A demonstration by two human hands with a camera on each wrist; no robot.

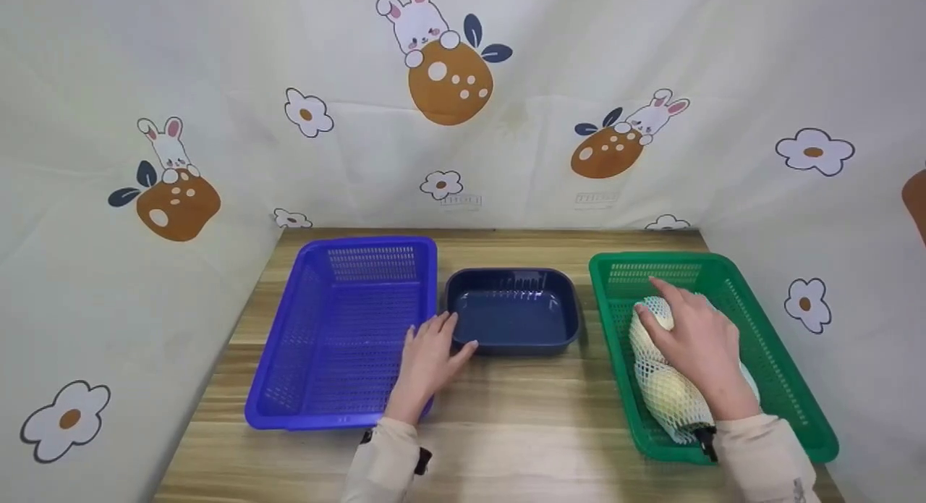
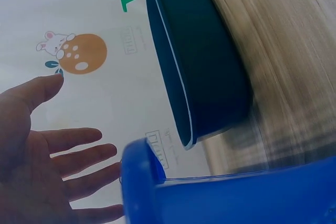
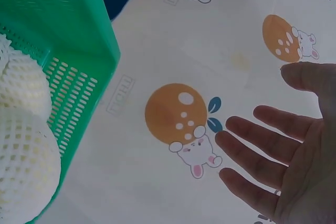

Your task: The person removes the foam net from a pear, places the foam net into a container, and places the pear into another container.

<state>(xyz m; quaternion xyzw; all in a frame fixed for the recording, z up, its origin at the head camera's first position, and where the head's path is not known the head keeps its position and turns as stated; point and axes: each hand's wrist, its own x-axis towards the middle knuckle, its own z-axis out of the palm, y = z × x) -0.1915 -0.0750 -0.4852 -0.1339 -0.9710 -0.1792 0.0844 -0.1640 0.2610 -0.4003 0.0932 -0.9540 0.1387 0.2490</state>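
In the head view my left hand hovers by the right rim of the blue basket, its fingertips near the corner of a dark blue tray. The left wrist view shows that hand with fingers spread and nothing held. My right hand is over the green basket, above several pale round fruits in white foam nets. Loosely extended fingers of the right hand hold nothing in the right wrist view. Part of the netted fruit is hidden under the hand.
All three containers stand on a wooden table: blue at left, tray in the middle, green at right. A pale cloth printed with rabbits and flowers hangs behind and at both sides.
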